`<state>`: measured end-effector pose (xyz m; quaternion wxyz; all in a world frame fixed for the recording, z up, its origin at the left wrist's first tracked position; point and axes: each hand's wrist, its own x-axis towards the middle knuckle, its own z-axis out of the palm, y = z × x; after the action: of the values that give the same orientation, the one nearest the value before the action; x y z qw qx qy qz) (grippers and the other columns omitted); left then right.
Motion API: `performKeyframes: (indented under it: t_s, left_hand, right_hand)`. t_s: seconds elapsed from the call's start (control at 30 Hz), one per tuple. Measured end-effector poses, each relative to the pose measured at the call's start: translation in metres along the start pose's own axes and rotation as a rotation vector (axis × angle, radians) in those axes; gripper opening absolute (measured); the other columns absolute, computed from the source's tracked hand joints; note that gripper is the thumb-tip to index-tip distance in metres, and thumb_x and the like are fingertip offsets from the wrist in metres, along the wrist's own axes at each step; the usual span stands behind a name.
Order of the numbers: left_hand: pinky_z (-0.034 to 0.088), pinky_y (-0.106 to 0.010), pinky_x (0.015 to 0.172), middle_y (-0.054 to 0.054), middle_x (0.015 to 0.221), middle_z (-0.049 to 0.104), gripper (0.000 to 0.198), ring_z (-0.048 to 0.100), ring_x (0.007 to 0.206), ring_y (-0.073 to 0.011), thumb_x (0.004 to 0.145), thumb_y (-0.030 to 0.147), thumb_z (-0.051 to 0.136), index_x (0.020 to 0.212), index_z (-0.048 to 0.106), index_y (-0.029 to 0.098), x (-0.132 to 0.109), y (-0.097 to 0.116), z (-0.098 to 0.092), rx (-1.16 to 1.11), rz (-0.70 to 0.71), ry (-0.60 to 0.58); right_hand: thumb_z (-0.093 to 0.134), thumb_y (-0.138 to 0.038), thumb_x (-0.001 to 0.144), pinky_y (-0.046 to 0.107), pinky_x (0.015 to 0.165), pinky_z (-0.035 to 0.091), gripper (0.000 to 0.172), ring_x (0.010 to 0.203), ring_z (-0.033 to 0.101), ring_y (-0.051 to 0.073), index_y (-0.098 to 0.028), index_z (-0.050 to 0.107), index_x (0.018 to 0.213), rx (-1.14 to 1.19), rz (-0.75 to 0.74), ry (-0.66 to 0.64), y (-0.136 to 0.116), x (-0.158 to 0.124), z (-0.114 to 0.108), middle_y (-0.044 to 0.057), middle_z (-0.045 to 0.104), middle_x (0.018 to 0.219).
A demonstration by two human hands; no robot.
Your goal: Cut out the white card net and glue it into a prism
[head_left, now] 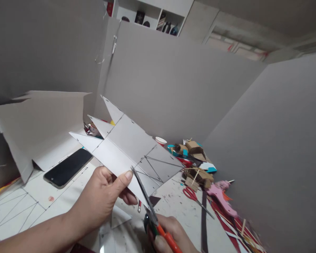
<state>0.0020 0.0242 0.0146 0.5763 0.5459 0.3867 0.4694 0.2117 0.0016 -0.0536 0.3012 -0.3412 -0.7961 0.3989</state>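
My left hand (105,195) pinches a grey cardboard piece (129,147) with several pointed flaps and pencil lines, holding it up over the table. My right hand (171,235) grips orange-handled scissors (150,207) at the bottom edge of the frame. The scissor blades point up and bite into the lower edge of the cardboard piece, right beside my left thumb. A small dark offcut shows just under the blades.
A black phone (67,168) lies on ruled white sheets (13,207) at left. Red-handled scissors (193,196), a pink glue gun (221,196), cardboard scraps (197,165) and a paper cup (161,141) crowd the right. Grey cardboard walls (173,84) surround the table.
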Motion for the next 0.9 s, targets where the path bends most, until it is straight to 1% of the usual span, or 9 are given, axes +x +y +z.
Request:
performKeyframes:
  t_s: [0.23, 0.4, 0.5, 0.6, 0.67, 0.73, 0.83, 0.9]
  left_hand:
    - [0.048, -0.018, 0.057, -0.002, 0.052, 0.071, 0.038, 0.062, 0.05, -0.0088, 0.084, 0.037, 0.058, 0.054, 0.068, 0.017, -0.001, 0.002, 0.002, -0.029, -0.009, -0.01]
    - [0.048, -0.018, 0.058, -0.002, 0.051, 0.071, 0.039, 0.063, 0.05, -0.0093, 0.084, 0.038, 0.059, 0.051, 0.067, 0.018, -0.002, 0.002, 0.002, -0.033, -0.002, 0.001]
    - [0.048, -0.019, 0.059, -0.002, 0.052, 0.071, 0.039, 0.063, 0.051, -0.0099, 0.084, 0.039, 0.059, 0.052, 0.067, 0.019, -0.002, 0.001, 0.002, -0.021, -0.003, 0.017]
    - [0.048, -0.02, 0.061, -0.002, 0.054, 0.071, 0.036, 0.064, 0.052, -0.0106, 0.084, 0.04, 0.058, 0.056, 0.067, 0.019, -0.002, 0.0, 0.001, -0.01, 0.018, 0.008]
    - [0.048, -0.021, 0.062, -0.002, 0.055, 0.072, 0.034, 0.065, 0.054, -0.0117, 0.084, 0.04, 0.058, 0.06, 0.068, 0.018, 0.0, 0.002, -0.003, -0.007, 0.038, 0.015]
    - [0.049, -0.023, 0.065, -0.003, 0.057, 0.072, 0.032, 0.066, 0.056, -0.0129, 0.084, 0.04, 0.058, 0.063, 0.069, 0.018, 0.003, 0.004, -0.009, -0.004, 0.062, 0.062]
    - [0.05, -0.026, 0.07, -0.002, 0.055, 0.07, 0.031, 0.066, 0.057, -0.014, 0.083, 0.037, 0.061, 0.059, 0.068, 0.018, 0.009, 0.009, -0.022, -0.04, 0.12, 0.167]
    - [0.051, -0.027, 0.067, -0.001, 0.052, 0.068, 0.03, 0.065, 0.056, -0.0144, 0.081, 0.034, 0.063, 0.057, 0.067, 0.017, 0.013, 0.013, -0.032, -0.102, 0.172, 0.196]
  right_hand:
    - [0.042, -0.056, 0.086, 0.021, 0.036, 0.018, 0.042, 0.042, 0.022, 0.007, -0.021, 0.035, 0.065, 0.053, -0.006, 0.016, 0.002, 0.0, 0.001, -0.007, 0.026, 0.051]
    - [0.04, -0.057, 0.087, 0.021, 0.037, 0.017, 0.043, 0.042, 0.021, 0.007, -0.021, 0.033, 0.065, 0.038, -0.006, -0.005, -0.002, -0.001, 0.0, -0.007, 0.025, 0.05]
    - [0.039, -0.06, 0.086, 0.022, 0.038, 0.017, 0.045, 0.043, 0.021, 0.007, -0.021, 0.033, 0.065, 0.025, 0.008, -0.013, -0.009, 0.001, -0.001, -0.007, 0.026, 0.051]
    - [0.038, -0.064, 0.084, 0.022, 0.039, 0.02, 0.048, 0.044, 0.024, 0.008, -0.021, 0.034, 0.064, 0.031, 0.03, -0.011, -0.013, 0.003, -0.003, -0.006, 0.028, 0.052]
    - [0.038, -0.068, 0.082, 0.022, 0.04, 0.022, 0.051, 0.045, 0.027, 0.008, -0.02, 0.037, 0.064, 0.034, 0.056, -0.026, -0.01, 0.003, -0.003, -0.005, 0.031, 0.053]
    - [0.039, -0.07, 0.08, 0.022, 0.041, 0.026, 0.053, 0.046, 0.031, 0.009, -0.019, 0.041, 0.065, 0.012, 0.085, -0.023, -0.002, 0.001, -0.003, -0.003, 0.036, 0.054]
    - [0.041, -0.07, 0.078, 0.021, 0.043, 0.03, 0.054, 0.048, 0.037, 0.01, -0.018, 0.048, 0.065, -0.048, 0.101, 0.031, 0.014, -0.003, -0.002, 0.0, 0.044, 0.055]
    - [0.041, -0.07, 0.078, 0.021, 0.042, 0.029, 0.056, 0.048, 0.036, 0.01, -0.017, 0.05, 0.063, -0.066, 0.083, 0.072, 0.021, -0.005, -0.003, -0.001, 0.043, 0.055]
